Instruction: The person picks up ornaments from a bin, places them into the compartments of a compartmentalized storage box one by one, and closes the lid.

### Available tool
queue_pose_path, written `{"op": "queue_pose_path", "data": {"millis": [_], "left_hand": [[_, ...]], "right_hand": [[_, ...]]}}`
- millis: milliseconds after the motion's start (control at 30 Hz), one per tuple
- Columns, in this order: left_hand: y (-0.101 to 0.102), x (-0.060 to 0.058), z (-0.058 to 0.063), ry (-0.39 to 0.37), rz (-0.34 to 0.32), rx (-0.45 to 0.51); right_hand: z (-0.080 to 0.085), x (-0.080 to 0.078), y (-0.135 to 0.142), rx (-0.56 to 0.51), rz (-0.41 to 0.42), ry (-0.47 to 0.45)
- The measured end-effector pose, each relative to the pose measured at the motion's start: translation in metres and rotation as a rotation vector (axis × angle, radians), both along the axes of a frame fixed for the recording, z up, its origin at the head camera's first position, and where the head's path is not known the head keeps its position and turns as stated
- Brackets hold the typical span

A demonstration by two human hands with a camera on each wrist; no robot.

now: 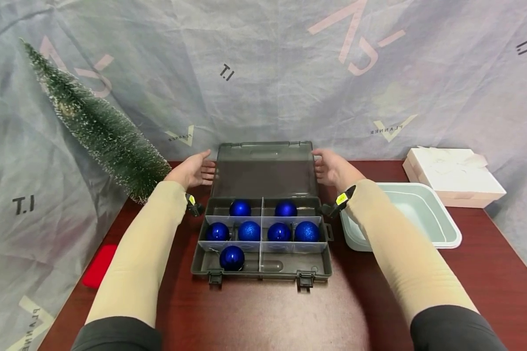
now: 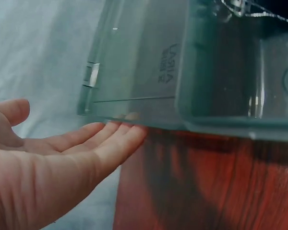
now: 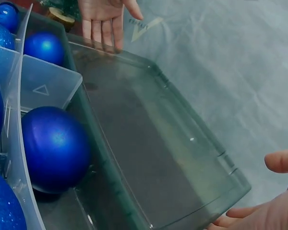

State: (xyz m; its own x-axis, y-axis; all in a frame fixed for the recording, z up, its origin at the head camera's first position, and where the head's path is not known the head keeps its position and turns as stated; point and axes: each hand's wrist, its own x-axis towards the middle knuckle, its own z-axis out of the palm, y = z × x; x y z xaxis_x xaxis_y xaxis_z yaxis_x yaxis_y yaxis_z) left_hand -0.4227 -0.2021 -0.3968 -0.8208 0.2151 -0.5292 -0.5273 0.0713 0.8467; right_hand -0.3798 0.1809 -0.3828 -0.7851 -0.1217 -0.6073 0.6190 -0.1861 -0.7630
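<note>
A dark translucent divided box stands with its lid swung back toward the backdrop. Several blue ball ornaments, some glossy, some matte or glittery, lie in its compartments; the front-left one holds a single ball. At the lid's left edge is my left hand, fingers extended and thumb apart; in the left wrist view its fingertips reach beneath the lid's edge. My right hand mirrors it at the right edge, thumb raised, and its fingertips are partly hidden by the lid in the right wrist view.
A frosted miniature Christmas tree leans at the left, behind my left forearm. A red item lies below it. To the right are a pale green basin, partly covered by my right forearm, and a white gift box with a ribbon.
</note>
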Motion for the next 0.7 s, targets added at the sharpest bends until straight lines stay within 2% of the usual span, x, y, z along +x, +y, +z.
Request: {"op": "queue_pose_path", "data": {"millis": [267,533,700], "left_hand": [[-0.005,0.017,0.019,0.095,0.038,0.033],[-0.010,0.031,0.035,0.142,0.058,0.068],[-0.011,0.047,0.048,0.165,0.053,0.056]], "right_hand": [[0.020,0.009,0.003,-0.085,-0.067,0.054],[0.034,0.025,0.008,-0.148,-0.052,0.117],[0.042,0.040,0.013,-0.160,-0.030,0.167]]}}
